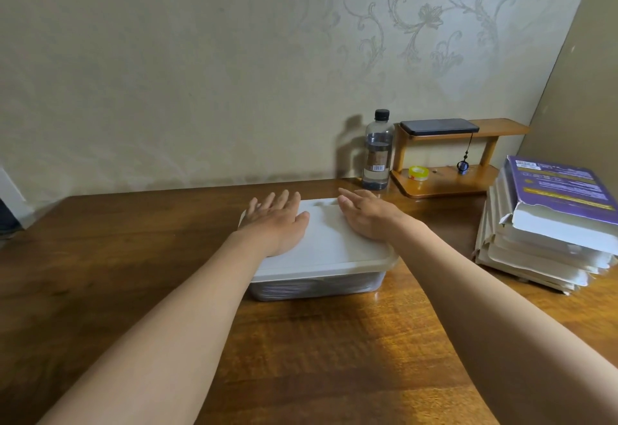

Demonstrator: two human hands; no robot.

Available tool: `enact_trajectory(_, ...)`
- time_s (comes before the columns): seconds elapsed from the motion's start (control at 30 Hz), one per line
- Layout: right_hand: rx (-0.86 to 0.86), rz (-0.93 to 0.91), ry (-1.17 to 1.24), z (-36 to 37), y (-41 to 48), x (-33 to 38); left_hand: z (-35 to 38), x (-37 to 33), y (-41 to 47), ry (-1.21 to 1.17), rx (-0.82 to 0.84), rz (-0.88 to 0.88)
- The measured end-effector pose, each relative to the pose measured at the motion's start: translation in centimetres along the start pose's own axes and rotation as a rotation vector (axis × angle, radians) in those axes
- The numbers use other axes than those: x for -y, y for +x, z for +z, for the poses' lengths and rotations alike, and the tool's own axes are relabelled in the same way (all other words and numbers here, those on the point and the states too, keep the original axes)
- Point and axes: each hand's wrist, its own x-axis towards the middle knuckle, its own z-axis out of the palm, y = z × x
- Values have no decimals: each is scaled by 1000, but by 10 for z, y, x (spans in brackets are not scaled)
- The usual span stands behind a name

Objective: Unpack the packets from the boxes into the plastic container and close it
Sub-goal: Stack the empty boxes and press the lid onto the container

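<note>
Left hand (277,220), right hand (366,215), one container (329,247)

no legible text on purple box (561,187) or bottle label (378,159) (print too blurred)

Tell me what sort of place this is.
Probably a room in a home: a wooden table against patterned wallpaper, with a small wooden shelf holding a phone and a tape roll.

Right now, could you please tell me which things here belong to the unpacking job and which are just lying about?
Job: plastic container, white lid, stack of boxes, left hand and right hand flat on the lid.
Lying about: water bottle, phone, tape roll, wooden shelf.
</note>
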Motion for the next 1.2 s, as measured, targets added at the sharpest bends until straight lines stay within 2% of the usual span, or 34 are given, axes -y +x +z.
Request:
enact_trajectory(0.47, -91, 6, -31, 5, 2, -1, 4, -3, -6, -11, -98, 14)
enact_trajectory(1.07, -132, 37, -97, 10, 8, -1, 2, -3, -7, -35, -99, 13)
enact_trajectory(1.13, -141, 43, -92, 10, 6, -1, 1, -4, -12, -51, -139, 28)
enact_trajectory(1.2, -124, 50, -93, 9, 4, -1, -4, -5, -20, -108, -257, 26)
